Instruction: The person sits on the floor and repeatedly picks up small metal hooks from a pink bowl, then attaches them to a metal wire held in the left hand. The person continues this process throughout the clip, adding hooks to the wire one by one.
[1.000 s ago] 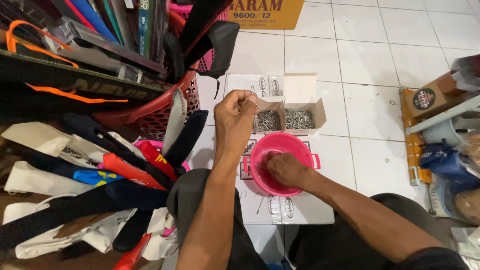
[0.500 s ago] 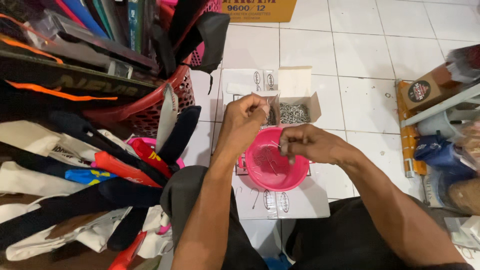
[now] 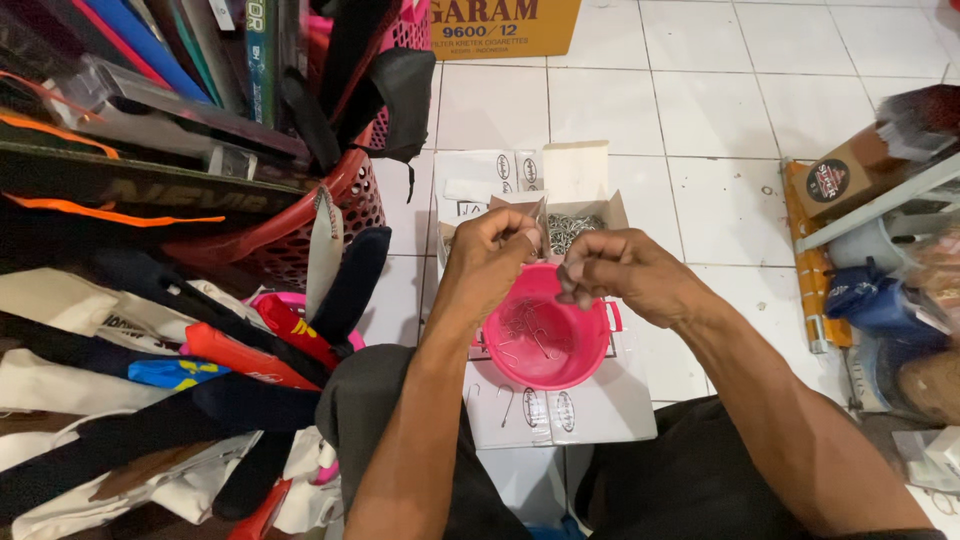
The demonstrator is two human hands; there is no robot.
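Observation:
A pink plastic bowl (image 3: 580, 355) with several thin metal wire pieces in it rests on white cardboard (image 3: 600, 415) on the tiled floor. Both hands hover just above the bowl's far rim. My left hand (image 3: 495, 245) pinches something small and thin between thumb and fingers. My right hand (image 3: 620, 270) is closed on a small metal piece too, fingertips facing the left hand. Behind them an open white box (image 3: 575, 225) holds a heap of small shiny metal parts.
A red mesh basket (image 3: 345, 200) stuffed with long dark and coloured items stands at left, with fabric covers spilling beside my knee. A yellow carton (image 3: 510, 25) sits at the far edge. Boxes, a blue bag and a shelf edge (image 3: 880, 205) crowd the right.
My right hand has come up out of the pink bowl and met my left hand above the bowl's rim. The left hand has lowered slightly toward it.

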